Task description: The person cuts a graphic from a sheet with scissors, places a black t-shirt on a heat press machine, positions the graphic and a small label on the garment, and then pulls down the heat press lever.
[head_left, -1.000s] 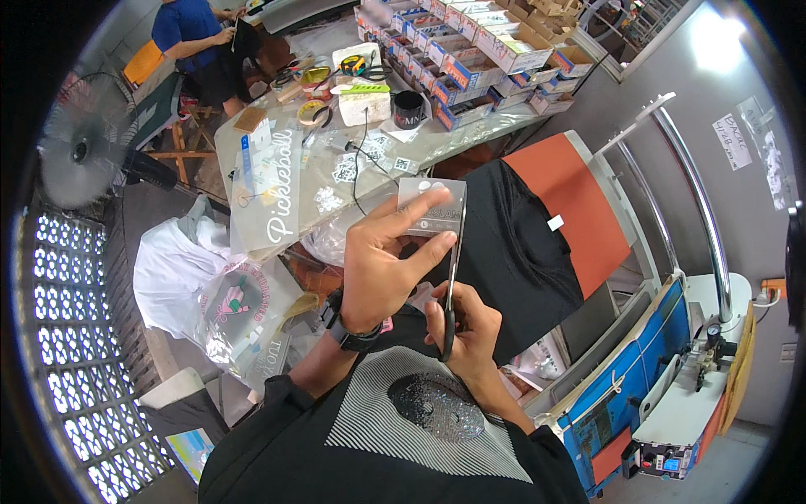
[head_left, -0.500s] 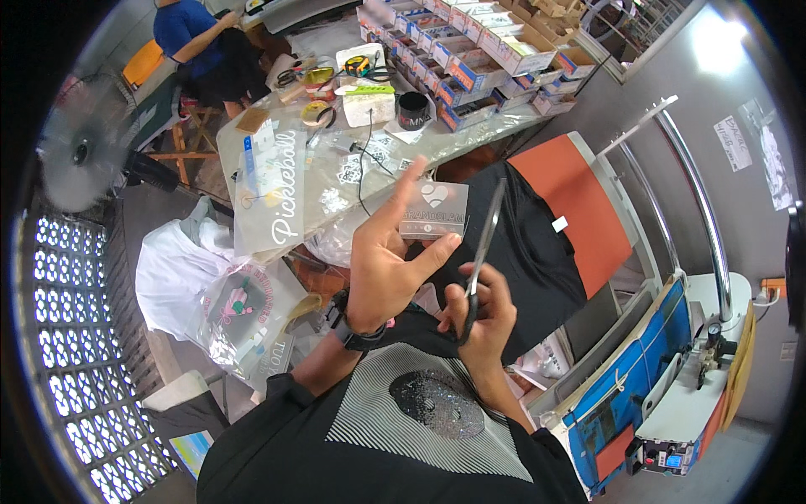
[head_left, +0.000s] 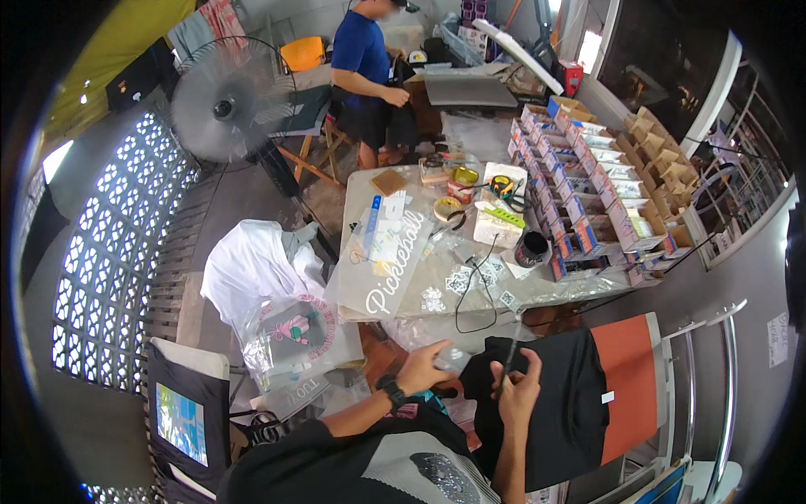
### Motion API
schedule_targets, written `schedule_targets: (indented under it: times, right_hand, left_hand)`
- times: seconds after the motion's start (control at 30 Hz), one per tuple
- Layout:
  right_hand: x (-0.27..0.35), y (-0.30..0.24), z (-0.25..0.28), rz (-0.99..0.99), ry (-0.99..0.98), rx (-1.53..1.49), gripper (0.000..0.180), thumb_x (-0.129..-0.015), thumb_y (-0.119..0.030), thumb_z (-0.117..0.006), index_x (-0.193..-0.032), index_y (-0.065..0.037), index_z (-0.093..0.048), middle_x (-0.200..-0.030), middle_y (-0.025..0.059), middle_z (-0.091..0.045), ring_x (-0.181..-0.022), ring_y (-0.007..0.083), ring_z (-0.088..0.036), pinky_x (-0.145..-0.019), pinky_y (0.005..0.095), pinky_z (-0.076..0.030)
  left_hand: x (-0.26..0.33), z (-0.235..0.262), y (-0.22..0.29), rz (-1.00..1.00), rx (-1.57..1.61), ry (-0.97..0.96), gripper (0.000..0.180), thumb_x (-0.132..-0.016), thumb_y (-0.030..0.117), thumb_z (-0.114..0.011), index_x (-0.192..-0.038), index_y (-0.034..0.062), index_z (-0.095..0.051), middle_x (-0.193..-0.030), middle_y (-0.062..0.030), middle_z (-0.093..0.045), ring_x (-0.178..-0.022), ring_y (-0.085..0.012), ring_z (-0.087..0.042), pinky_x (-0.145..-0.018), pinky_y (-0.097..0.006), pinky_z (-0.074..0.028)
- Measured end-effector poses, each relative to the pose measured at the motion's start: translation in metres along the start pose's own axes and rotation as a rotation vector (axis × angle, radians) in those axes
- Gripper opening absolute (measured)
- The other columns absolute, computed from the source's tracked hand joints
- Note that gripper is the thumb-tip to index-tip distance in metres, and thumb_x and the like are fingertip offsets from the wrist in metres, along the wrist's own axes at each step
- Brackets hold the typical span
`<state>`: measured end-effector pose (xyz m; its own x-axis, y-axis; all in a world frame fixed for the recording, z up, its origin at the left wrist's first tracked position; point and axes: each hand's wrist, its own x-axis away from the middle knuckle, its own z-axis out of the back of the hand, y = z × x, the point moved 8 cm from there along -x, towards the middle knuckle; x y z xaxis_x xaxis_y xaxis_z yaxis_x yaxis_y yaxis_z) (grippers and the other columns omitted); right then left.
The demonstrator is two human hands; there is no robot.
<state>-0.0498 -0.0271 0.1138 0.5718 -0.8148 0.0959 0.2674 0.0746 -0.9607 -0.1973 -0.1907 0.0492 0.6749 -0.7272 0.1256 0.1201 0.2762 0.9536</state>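
Observation:
My left hand (head_left: 421,370), with a dark watch on its wrist, pinches a small piece of clear printed film (head_left: 453,359). The film is tilted, and its print is hard to make out. A pair of scissors (head_left: 513,343) points upward in my right hand (head_left: 518,393), whose fingers wrap the dark handles. Film and scissor blades are apart. Below and beside my right hand a black shirt (head_left: 554,403) lies spread over the orange-red pad (head_left: 625,378) of a press.
Ahead stands a table (head_left: 353,252) with a large clear lettered film (head_left: 382,265), tape rolls, a tape measure (head_left: 502,186) and a black mug (head_left: 532,249). Stacked small boxes (head_left: 600,181) fill its right side. A fan (head_left: 222,107) runs at left. A person (head_left: 365,63) stands beyond.
The view has swung upward and left, so my hands sit lower in it. The film, facing me before, is now tilted. Both hands keep their holds.

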Motion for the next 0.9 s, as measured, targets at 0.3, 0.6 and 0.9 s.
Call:
schedule_targets:
  times: [0.3, 0.6, 0.9]
  right_hand:
    - [-0.144, 0.09, -0.181, 0.414, -0.397, 0.272, 0.038, -0.085, -0.001, -0.066, -0.123, -0.006, -0.06, -0.078, 0.024, -0.064, -0.074, 0.0402, -0.066, -0.065, 0.0449, -0.048]
    - [-0.204, 0.172, -0.268, 0.091, 0.069, 0.51, 0.045, -0.094, -0.017, -0.05, -0.133, 0.005, -0.048, -0.12, 0.0255, -0.059, -0.1, 0.0371, -0.065, -0.082, 0.048, -0.054]
    - [-0.091, 0.118, -0.019, -0.499, 0.221, -0.365, 0.032, -0.103, -0.029, -0.051, -0.099, 0.0, -0.064, -0.076, 0.0045, -0.063, -0.07, 0.0087, -0.061, -0.056, 0.026, -0.049]
  left_hand:
    - [0.008, 0.047, -0.121, 0.337, 0.214, 0.076, 0.063, -0.078, 0.006, -0.08, -0.134, -0.0007, -0.054, -0.114, -0.0104, -0.069, -0.102, -0.0152, -0.065, -0.089, -0.03, -0.052]
    - [-0.09, 0.051, -0.076, 0.343, -0.052, -0.01, 0.058, -0.083, 0.0, -0.076, -0.135, -0.0011, -0.051, -0.118, -0.0096, -0.063, -0.105, -0.016, -0.062, -0.092, -0.031, -0.05]
    - [-0.159, -0.071, 0.036, 0.319, 0.48, -0.489, 0.065, -0.084, -0.007, -0.069, -0.142, 0.0003, -0.042, -0.126, -0.0111, -0.056, -0.112, -0.018, -0.059, -0.097, -0.031, -0.048]
